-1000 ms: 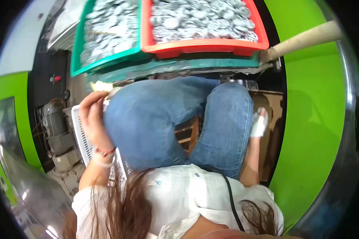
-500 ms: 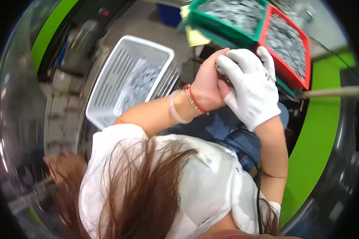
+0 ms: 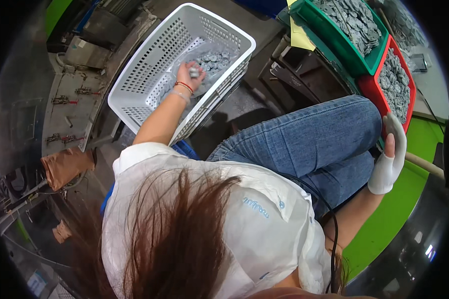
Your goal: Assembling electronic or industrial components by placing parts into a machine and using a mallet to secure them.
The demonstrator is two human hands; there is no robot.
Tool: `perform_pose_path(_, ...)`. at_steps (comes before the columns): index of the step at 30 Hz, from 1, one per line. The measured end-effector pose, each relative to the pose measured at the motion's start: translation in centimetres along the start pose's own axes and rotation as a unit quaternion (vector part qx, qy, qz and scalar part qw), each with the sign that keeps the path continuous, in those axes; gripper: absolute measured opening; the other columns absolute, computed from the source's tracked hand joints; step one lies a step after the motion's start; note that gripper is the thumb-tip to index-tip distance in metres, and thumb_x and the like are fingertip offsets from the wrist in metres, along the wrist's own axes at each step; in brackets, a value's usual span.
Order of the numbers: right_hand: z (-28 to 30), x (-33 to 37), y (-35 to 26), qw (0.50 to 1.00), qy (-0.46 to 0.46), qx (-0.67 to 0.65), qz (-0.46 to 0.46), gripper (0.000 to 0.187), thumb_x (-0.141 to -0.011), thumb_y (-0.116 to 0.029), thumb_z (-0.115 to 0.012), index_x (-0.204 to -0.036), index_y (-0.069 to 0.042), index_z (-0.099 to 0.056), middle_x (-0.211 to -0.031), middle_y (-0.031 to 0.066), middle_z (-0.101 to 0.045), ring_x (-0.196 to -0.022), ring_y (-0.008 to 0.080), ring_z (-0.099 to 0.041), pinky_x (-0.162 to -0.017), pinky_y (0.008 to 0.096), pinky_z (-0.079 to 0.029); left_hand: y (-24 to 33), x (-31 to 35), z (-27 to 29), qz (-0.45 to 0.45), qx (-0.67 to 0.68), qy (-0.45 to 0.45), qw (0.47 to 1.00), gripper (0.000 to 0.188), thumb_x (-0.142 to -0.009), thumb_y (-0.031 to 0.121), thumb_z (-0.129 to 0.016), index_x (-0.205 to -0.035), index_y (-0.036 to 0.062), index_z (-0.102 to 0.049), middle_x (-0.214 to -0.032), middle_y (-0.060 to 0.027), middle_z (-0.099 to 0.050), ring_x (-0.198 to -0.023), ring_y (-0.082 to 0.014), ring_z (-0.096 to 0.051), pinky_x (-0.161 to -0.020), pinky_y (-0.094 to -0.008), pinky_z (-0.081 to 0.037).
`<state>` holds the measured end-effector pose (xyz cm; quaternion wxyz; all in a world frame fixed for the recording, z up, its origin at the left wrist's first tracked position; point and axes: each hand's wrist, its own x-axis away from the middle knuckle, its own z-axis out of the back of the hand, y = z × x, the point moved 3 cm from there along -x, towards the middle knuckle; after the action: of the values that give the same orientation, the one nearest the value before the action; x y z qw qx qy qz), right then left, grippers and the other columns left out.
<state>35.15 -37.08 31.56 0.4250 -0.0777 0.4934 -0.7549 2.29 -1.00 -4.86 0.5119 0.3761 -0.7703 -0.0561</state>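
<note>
My left hand [image 3: 188,82], bare and with a red bracelet at its wrist, reaches down into a white perforated plastic basket [image 3: 134,74]. Its fingers curl around a few small grey pieces [image 3: 193,73], which look like metal. Below it, more rounded grey pieces [image 3: 214,61] lie on clear plastic film inside the basket. My right hand [image 3: 391,154] wears a white glove that leaves the thumb bare. Fingers stretched and seen edge-on, it is beside the near end of a red bin [image 3: 410,107] full of similar grey pieces. Nothing shows in that hand.
A green bin [image 3: 334,37], also heaped with grey pieces, stands left of the red one. Yellow paper [image 3: 299,36] hangs at its side. My jeans-covered legs [image 3: 304,134] fill the space between basket and bins. A pale rod [image 3: 424,165] sticks out beyond my right hand.
My hands were together in front of me and have parted. The left has moved into the white basket; the right has moved out to the right, near the red bin. The view has shifted.
</note>
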Motion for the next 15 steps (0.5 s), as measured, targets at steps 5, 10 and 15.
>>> perform_pose_path(5,2.1,1.7,4.9,0.997,0.020,0.018,-0.073,0.041,-0.095,-0.022,-0.044,-0.124,0.008,-0.046,-0.127,0.0184,-0.050,-0.120,0.0263,-0.047,-0.104,0.0379,-0.031,-0.4,-1.9,2.4,0.027,-0.365,0.065,0.928,0.054,-0.087,0.043,-0.052,-0.125,0.0045,-0.047,-0.120,-0.0152,-0.056,-0.109,-0.0295,-0.055,-0.092,-0.0475,-0.042)
perform_pose_path(10,4.9,2.9,13.2,0.961,0.106,-0.170,-0.193,0.040,-0.096,-0.021,-0.042,-0.124,0.008,-0.044,-0.123,0.0178,-0.052,-0.116,0.0264,-0.049,-0.101,0.0366,-0.036,-2.8,-3.6,6.3,-0.232,-0.786,-0.145,0.554,0.051,-0.083,0.045,-0.056,-0.120,0.0096,-0.055,-0.112,-0.0132,-0.062,-0.104,-0.0261,-0.059,-0.093,-0.0388,-0.042)
perform_pose_path(15,4.7,2.0,16.3,0.933,0.160,-0.233,-0.225,0.039,-0.095,-0.022,-0.044,-0.121,0.007,-0.046,-0.121,0.0195,-0.053,-0.112,0.0269,-0.052,-0.099,0.0376,-0.038,-1.7,-0.1,3.2,-0.190,-0.929,-0.170,0.269,0.034,-0.087,0.040,-0.051,-0.105,0.0125,-0.060,-0.096,-0.0115,-0.066,-0.091,-0.0333,-0.061,-0.086,-0.0373,-0.046)
